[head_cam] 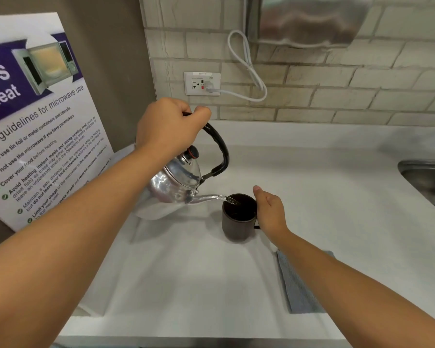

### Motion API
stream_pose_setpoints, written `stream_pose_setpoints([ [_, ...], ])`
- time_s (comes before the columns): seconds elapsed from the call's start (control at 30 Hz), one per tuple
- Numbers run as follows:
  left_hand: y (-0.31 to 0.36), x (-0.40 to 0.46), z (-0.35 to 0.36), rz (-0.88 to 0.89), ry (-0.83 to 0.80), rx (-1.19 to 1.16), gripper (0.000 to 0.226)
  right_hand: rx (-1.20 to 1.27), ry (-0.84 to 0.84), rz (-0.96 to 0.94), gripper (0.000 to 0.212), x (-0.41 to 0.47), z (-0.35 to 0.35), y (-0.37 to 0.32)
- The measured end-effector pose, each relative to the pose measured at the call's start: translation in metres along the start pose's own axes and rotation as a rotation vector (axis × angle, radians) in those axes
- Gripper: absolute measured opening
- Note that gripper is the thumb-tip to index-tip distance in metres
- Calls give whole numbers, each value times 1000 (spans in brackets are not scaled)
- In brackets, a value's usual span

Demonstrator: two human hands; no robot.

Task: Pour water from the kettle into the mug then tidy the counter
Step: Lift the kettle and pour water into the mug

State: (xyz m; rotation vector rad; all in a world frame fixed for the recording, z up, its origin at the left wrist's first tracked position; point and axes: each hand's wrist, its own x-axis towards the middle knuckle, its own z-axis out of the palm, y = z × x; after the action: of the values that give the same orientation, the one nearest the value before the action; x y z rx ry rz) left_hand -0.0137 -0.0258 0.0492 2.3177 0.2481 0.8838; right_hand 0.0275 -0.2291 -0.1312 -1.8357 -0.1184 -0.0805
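A shiny steel kettle point(178, 183) with a black handle hangs tilted above the white counter point(324, 197). My left hand point(168, 126) is closed around the top of its handle. The spout points right and water streams from it into a dark brown mug point(237, 219) standing upright on the counter. My right hand point(269, 212) is wrapped around the mug's right side at its handle, thumb up by the rim.
A grey-blue cloth point(296, 290) lies on the counter under my right forearm. A microwave guidelines poster point(35, 116) leans at the left. A steel sink point(430, 179) sits at the right edge. A wall outlet point(202, 83) with a white cord is on the brick backsplash.
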Motion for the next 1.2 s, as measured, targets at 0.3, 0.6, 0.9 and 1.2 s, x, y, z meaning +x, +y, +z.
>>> stream_pose_setpoints([
  [0.3, 9, 2, 3, 67, -37, 75, 41, 13, -3, -5, 54, -1, 0, 0],
  [0.6, 14, 3, 7, 114, -62, 127, 41, 16, -6, 1, 55, 0, 0, 1],
  [0.9, 20, 7, 9, 159, -68, 144, 39, 15, -5, -3, 55, -1, 1, -1],
  [1.2, -6, -2, 11, 28, -18, -30, 40, 20, -12, 4, 55, -1, 0, 0],
])
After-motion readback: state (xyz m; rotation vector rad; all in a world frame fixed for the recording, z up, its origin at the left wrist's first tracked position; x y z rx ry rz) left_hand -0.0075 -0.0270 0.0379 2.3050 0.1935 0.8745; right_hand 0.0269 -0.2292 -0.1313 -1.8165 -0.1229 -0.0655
